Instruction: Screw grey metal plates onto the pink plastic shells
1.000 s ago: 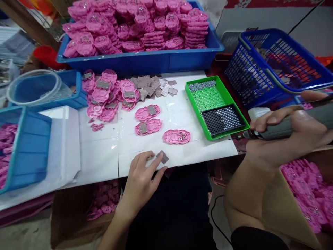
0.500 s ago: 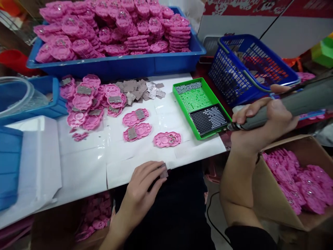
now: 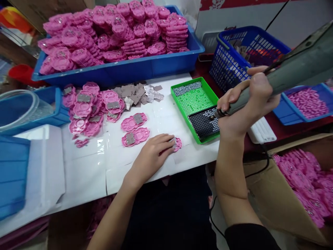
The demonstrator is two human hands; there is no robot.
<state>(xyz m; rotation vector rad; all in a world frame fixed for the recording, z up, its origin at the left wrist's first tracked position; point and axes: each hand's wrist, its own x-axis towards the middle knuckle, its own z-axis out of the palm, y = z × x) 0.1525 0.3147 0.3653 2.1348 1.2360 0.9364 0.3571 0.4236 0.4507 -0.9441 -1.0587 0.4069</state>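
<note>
My left hand (image 3: 157,147) is over a pink plastic part (image 3: 178,144) near the table's front edge, its fingers closed on a small grey metal plate (image 3: 172,140) against that part. Most of the plate and the part's left side are hidden under the fingers. In my right hand (image 3: 249,100) is a grey-green electric screwdriver (image 3: 293,66), tilted down to the left. Its tip is at the black perforated screw tray (image 3: 199,128) inside a green tray (image 3: 179,107); whether a screw is on it I cannot tell. Two pink parts (image 3: 142,134) with metal plates lie left of my left hand.
A blue bin (image 3: 125,71) heaped with pink parts stands at the back. Loose metal plates (image 3: 134,93) and piled pink parts (image 3: 83,107) lie before it. At right are a blue basket (image 3: 223,66), a blue tray of small pink pieces (image 3: 288,116) and a cardboard box (image 3: 270,198).
My left hand has moved up and right from the table edge with the metal plate onto the pink part. My right hand has brought the screwdriver left, its tip now over the black tray.
</note>
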